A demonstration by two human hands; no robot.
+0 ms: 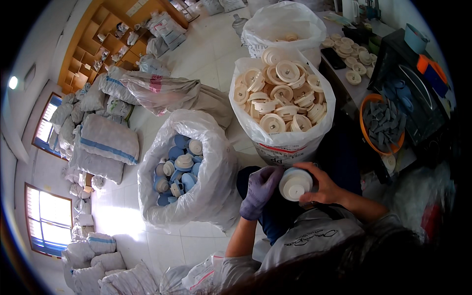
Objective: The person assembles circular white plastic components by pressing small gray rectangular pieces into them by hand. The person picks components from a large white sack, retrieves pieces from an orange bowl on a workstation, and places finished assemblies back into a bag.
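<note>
Over my lap, my bare right hand (322, 186) grips a round, stepped, cream-white plastic cap (295, 185) by its right side, thumb and fingers around the rim. My left hand (262, 189), in a purple-grey glove, is closed just left of the cap; whatever its fingers hold is hidden. Beyond my hands stands a white sack (287, 142) heaped with similar cream round parts (286, 72), several with a small metal piece at the centre. To the left, a clear-white plastic bag (216, 172) contains blue parts and cream parts (184, 162).
On the right, an orange basin (365, 125) holds grey strips (383, 123). More cream parts and a dark phone (333, 58) lie on a table behind it. Another white sack (282, 24) stands at the back. Stuffed sacks (108, 140) are piled along the left wall near wooden shelves (93, 37).
</note>
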